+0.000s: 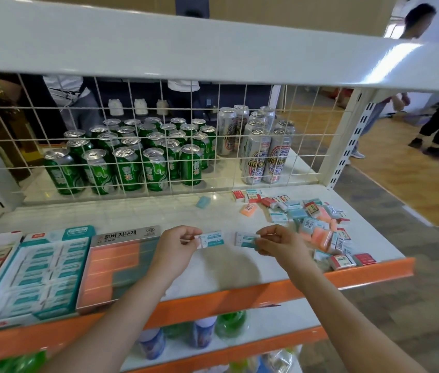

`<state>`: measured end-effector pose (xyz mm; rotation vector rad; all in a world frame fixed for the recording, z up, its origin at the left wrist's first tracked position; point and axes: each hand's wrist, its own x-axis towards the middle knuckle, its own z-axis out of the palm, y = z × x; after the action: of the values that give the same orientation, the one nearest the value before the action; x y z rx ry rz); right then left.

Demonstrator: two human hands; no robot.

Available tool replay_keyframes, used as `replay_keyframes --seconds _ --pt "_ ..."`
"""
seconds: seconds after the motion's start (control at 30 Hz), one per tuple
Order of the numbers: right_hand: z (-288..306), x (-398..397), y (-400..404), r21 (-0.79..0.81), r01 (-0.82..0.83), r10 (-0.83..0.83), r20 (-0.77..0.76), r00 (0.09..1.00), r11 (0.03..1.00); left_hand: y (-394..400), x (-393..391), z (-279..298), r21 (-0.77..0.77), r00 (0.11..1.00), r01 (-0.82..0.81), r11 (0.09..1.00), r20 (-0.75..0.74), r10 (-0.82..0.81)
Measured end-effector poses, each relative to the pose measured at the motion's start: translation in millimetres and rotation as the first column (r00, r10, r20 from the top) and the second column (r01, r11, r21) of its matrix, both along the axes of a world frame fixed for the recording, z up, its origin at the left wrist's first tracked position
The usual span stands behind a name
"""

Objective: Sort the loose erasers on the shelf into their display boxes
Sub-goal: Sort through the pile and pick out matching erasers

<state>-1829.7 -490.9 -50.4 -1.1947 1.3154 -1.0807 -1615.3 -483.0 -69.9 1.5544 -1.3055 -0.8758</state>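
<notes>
The left hand [176, 244] pinches one small white-and-teal wrapped eraser [211, 239] by its end, fingers curled on it. The right hand [277, 244] pinches a second white-and-teal wrapped eraser [245, 239] the same way. Both erasers hang above the bare white shelf board [132, 214], near each other but not touching.

The matching teal cardboard display box [78, 232] lies well to the left, between a red-trimmed box [11, 235] and a grey box w/ orange and teal blocks [125, 236]. The pile of mixed loose erasers [317, 224] is at the right, near the orange front edge [369, 270].

Risks, as I judge them:
- The pinch is only at the end, so an eraser can slip and fall off the shelf front.
- The right forearm passes close to the pile; a sweep can push pieces over the edge.
- The boxes stand side by side, so an eraser may land in the wrong box.
- The teal rows look nearly full; forcing one in can lift its neighbours.
</notes>
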Motion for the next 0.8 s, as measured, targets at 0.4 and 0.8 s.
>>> replay_keyframes --seconds 0.4,0.8 --pt "2.0 47.6 27.1 -0.031 -0.041 0.040 -0.036 0.999 0.999 44.8 42.2 8.2 -0.027 0.992 -0.071 0.997 0.106 0.074" --pt "15.1 168.0 40.5 -0.074 -0.278 0.268 -0.130 0.955 0.958 105.8 145.8 21.8 -0.081 0.879 -0.334 0.939 0.334 0.341"
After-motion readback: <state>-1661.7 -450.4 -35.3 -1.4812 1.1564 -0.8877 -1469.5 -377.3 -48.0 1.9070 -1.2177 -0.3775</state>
